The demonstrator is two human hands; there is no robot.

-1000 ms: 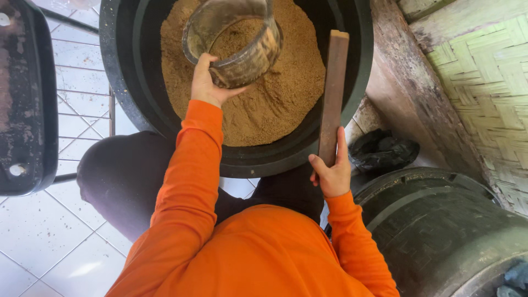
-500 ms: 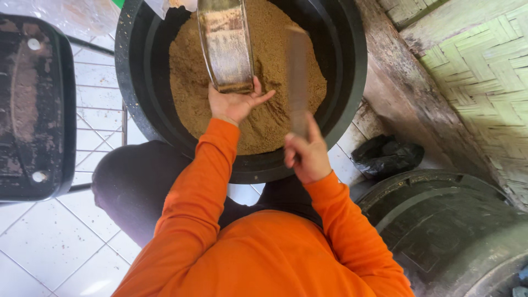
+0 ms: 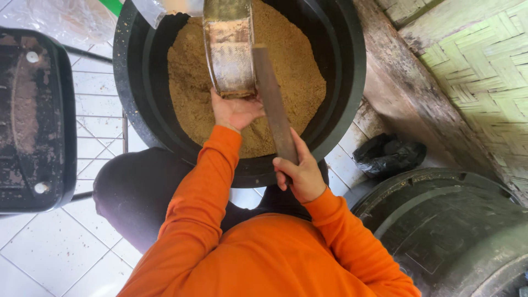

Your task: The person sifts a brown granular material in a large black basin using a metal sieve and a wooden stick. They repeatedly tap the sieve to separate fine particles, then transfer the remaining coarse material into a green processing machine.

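Observation:
My left hand (image 3: 235, 110) grips the rim of a round metal sieve (image 3: 228, 47), held on edge over a big black tub (image 3: 352, 82) filled with brown sandy powder (image 3: 300, 77). In my right hand (image 3: 300, 170) is a flat wooden stick (image 3: 272, 104), whose upper end touches the sieve's right side. Both arms wear orange sleeves. The sieve's top is cut off by the frame.
A black plastic chair (image 3: 33, 115) stands at the left on white floor tiles. A second black drum (image 3: 462, 225) sits at lower right, a black bag (image 3: 388, 154) beside it. A woven bamboo wall (image 3: 484, 71) and wooden beam run along the right.
The sieve has turned from lying open-side up to standing on edge. The stick has swung left from the tub's right side until it meets the sieve.

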